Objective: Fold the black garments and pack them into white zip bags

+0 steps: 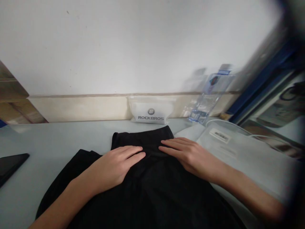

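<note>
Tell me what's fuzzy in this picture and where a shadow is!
In the head view, the blue bar at right is blurry; in the head view, the clear plastic bottle has a soft shadow on the white wall; in the head view, lettering on the ROCKBROS pouch is readable, but the black garment hides most folds in darkness.

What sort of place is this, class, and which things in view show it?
Perhaps a packing workspace, though it could be a home: a black garment lies on a table, with a ROCKBROS pouch by the wall and a plastic bag bearing a barcode label.
</note>
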Available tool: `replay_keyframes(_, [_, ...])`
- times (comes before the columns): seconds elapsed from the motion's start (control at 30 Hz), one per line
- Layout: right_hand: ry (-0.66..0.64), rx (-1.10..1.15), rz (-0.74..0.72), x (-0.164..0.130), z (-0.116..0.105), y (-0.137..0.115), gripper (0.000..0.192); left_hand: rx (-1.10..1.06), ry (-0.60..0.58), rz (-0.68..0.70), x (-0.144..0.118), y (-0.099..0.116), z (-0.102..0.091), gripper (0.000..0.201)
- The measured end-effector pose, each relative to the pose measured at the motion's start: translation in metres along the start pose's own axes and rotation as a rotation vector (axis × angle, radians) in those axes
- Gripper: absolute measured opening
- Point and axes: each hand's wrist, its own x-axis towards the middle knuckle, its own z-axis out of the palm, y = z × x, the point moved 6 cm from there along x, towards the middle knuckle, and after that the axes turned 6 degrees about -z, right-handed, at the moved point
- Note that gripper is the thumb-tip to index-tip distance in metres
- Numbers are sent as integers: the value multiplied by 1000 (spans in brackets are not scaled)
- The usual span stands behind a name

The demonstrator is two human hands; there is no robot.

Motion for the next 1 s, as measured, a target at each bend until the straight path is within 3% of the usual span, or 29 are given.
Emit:
replay_keyframes(0.23, [-58,-105,-119,-8,11,-4,59,81,30,91,-5,-3,0,41])
replay_keyframes(0.53, [-90,-34,17,-22,22,26,78,-55,-137,-19,-1,-7,1,46])
replay_keyframes(0.67, [-134,15,52,-28,23,25,87,-136,-252,-95,-4,-14,4,52])
replay_keyframes(0.87, [-193,116,73,-32,12,18,71,-273,-360,-129,-12,-16,11,51])
replay_keyframes(1.0, [-110,129,80,-23,-9,11,56,-285,-375,-135,-9,-16,19,45])
